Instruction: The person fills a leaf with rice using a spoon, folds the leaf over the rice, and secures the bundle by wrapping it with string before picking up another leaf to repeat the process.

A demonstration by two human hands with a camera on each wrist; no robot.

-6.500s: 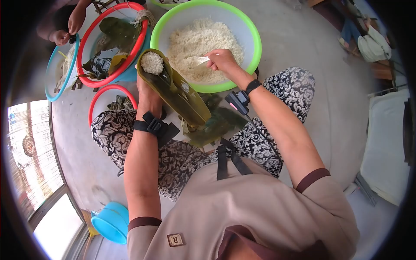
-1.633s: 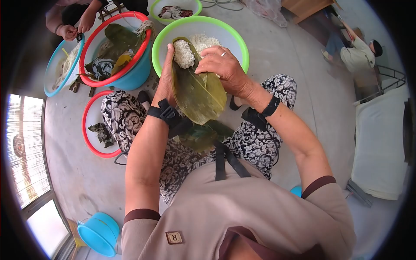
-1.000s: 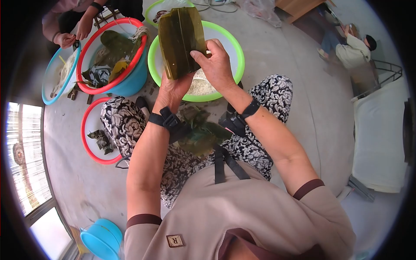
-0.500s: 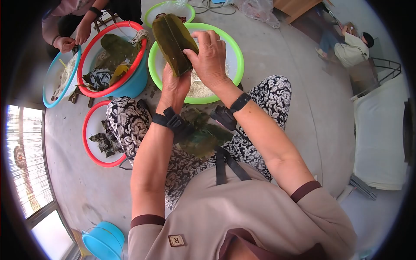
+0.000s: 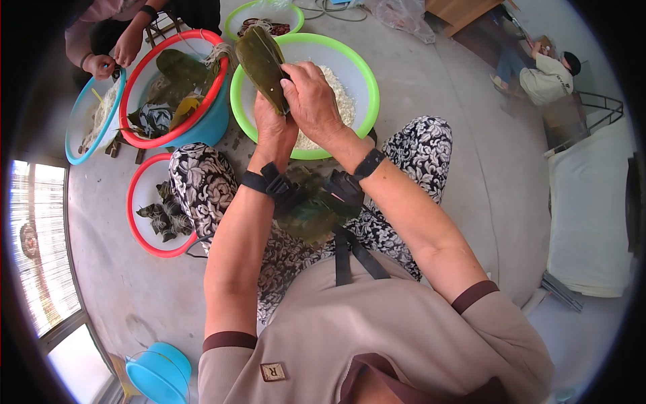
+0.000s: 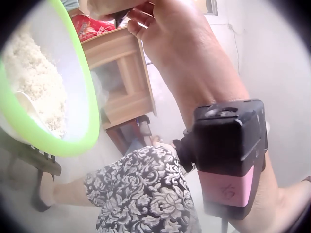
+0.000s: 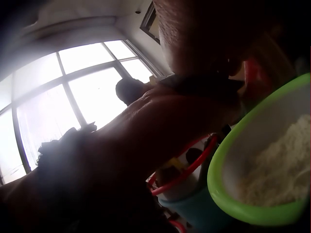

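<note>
A dark green leaf parcel (image 5: 261,62) is held over the green basin (image 5: 368,87) of white rice (image 5: 338,101). My left hand (image 5: 270,126) grips the parcel's lower end from beneath. My right hand (image 5: 304,94) curls over it from the right, fingers pressing the folded leaf against the left hand. The filling is hidden inside the leaf. In the left wrist view the right hand (image 6: 146,19) shows at the top edge beside the basin (image 6: 88,114), where a white spoon (image 6: 26,109) lies in the rice (image 6: 34,80). The right wrist view is dark with the basin (image 7: 218,189) below.
Spare leaves (image 5: 311,210) lie on my lap. A red-rimmed blue basin (image 5: 217,84) holds leaves and string. A red basin (image 5: 138,195) holds wrapped parcels (image 5: 165,215). Another person's hands (image 5: 116,52) work at a light blue basin (image 5: 82,131). A blue bucket (image 5: 158,370) stands at the lower left.
The leaf, raised flat a second ago, is now folded narrower and tilted left. My right hand has closed further over it and both hands have come lower.
</note>
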